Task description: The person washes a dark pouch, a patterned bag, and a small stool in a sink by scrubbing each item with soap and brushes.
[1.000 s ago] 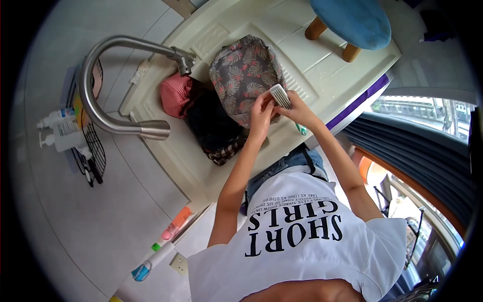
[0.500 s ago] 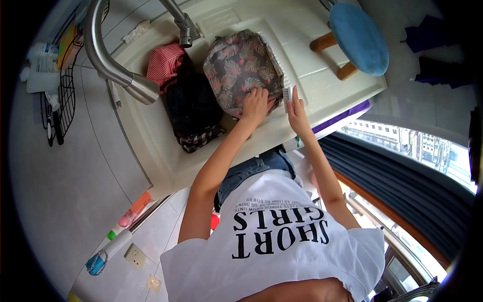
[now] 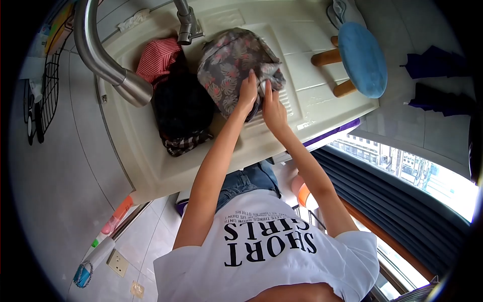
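A grey bag [image 3: 226,65] with a pink-and-pale leaf print lies over the ribbed washboard part of the sink. My left hand [image 3: 247,94] is closed on a fold of its fabric near the front edge. Close beside it, my right hand [image 3: 274,111] holds a small white scrub brush [image 3: 263,86] against the turned-up fabric; its bristles are mostly hidden. Left of the bag, dark clothing [image 3: 182,105] and a red-striped cloth [image 3: 158,59] sit in the basin.
A metal faucet [image 3: 113,73] arches over the basin's left side. On the right of the cream sink [image 3: 307,65] lies a blue-topped wooden stool [image 3: 363,60] on its side. A wire rack [image 3: 50,90] hangs on the left wall. Dark curtains [image 3: 382,196] border the window.
My right hand has moved left with the brush, from beside the bag onto its fabric. My left hand has shifted slightly, and the bag's right edge is now folded up.
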Tool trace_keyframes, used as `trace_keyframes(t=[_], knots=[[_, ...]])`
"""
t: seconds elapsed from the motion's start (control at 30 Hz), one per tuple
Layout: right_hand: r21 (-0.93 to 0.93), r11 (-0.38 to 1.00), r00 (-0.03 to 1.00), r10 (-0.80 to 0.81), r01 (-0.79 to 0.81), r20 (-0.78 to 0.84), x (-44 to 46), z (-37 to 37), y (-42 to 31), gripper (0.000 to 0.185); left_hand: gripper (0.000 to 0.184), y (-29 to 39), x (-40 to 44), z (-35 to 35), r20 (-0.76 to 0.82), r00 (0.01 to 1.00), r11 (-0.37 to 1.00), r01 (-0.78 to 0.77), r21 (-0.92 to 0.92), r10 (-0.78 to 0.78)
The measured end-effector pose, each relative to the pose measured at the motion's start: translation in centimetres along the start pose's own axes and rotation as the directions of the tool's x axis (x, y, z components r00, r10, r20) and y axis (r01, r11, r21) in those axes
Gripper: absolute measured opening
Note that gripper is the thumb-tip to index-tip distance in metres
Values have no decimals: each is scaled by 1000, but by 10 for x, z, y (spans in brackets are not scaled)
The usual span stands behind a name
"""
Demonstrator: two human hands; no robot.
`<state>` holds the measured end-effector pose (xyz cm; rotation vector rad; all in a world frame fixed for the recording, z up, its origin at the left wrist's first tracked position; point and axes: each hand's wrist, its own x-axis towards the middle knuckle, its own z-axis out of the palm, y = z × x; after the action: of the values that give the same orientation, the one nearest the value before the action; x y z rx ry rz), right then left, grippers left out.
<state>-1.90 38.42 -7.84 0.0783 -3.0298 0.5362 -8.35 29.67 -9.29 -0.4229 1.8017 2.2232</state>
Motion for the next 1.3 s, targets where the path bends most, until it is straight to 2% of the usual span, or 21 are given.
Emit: trace_keyframes(t=[0.07, 0.13, 0.2, 0.27, 0.3, 0.4, 0.47, 0.53, 0.57, 0.6, 0.67, 0.7, 0.77, 0.87, 0.93, 1.0, 1.03, 1.13, 1.2, 1.27, 1.3], knots=[[-4, 1000, 1000, -12, 12, 1, 30, -2, -2, 57, 57, 5, 8, 2, -27, 1000, 995, -10, -100, 7], [72, 975, 977, 211, -208, -38, 53, -6, -3, 54, 54, 8, 11, 5, -6, 1000, 999, 21, -31, -21], [155, 964, 972, 227, -215, -63, 56, -9, -5, 54, 52, 0, 12, 9, -9, 1000, 998, 2, 58, -2], [78, 990, 993, 117, -117, 2, 38, -20, -24, 57, 50, -23, 21, 12, -76, 991, 992, -117, -52, 113], [72, 996, 994, -49, 56, -97, 25, -19, -25, 58, 46, -8, 13, 10, 17, 1000, 939, 11, -344, -6], [-67, 996, 996, -60, 64, 60, 57, -20, -10, 59, 43, -23, 16, 4, 2, 993, 957, -114, -268, 119], [-128, 991, 995, -31, 43, 94, 78, -33, -18, 59, 35, -17, 8, 4, -47, 998, 944, -48, -327, 34], [-113, 994, 997, 8, 0, 71, 90, -34, -25, 56, 23, -11, 10, -4, 127, 970, 966, -183, -182, 207], [-159, 982, 987, -123, 105, -105, 74, -26, -26, 58, 15, -9, 8, -3, 110, 969, 970, -205, -131, 219], [-159, 985, 998, -60, 65, 33, 51, -39, -40, 59, 11, -18, 9, 0, 67, 906, 887, -392, -243, 419], [-134, 985, 994, -106, 109, 30, 17, -36, -37, 60, 12, -18, 5, -1, 114, 850, 857, -513, -47, 514], [-203, 977, 997, -56, 65, 46, 21, -37, -32, 62, 12, -20, 6, 0, 110, 852, 859, -510, -57, 513], [-234, 972, 996, -2, 22, 84, 49, -37, -18, 64, 18, -21, 12, -1, 214, 893, 871, -440, 220, 397], [-295, 951, 992, -65, 95, 111, 90, -26, 4, 63, 19, -22, 16, -1, 200, 901, 918, -396, 10, 386], [-288, 956, 996, -31, 52, 78, 85, -26, -1, 63, 19, -20, 14, -4, 198, 892, 907, -421, 29, 407], [-302, 949, 987, 124, -89, 98, 52, -30, -17, 64, 23, -20, 1, -10, 238, 841, 806, -537, 249, 486], [-323, 946, 997, 37, -14, 65, 29, -13, -7, 64, 23, -18, -7, -12, 234, 840, 804, -539, 251, 490], [-268, 962, 990, -16, 53, 138, 26, -13, 5, 63, 31, -7, -42, -18, 223, 791, 515, -556, 653, 570], [-315, 948, 993, 3, 35, 119, 61, -14, 11, 63, 37, -8, -59, -24, 251, 814, 514, -537, 669, 523], [-362, 932, 995, 22, 16, 101, 76, -16, 14, 63, 40, -15, -71, -29, 311, 754, 327, -564, 758, 579], [-354, 935, 995, 52, -19, 83, 79, -15, 14, 63, 40, -18, -71, -29, 309, 753, 325, -563, 760, 581]])
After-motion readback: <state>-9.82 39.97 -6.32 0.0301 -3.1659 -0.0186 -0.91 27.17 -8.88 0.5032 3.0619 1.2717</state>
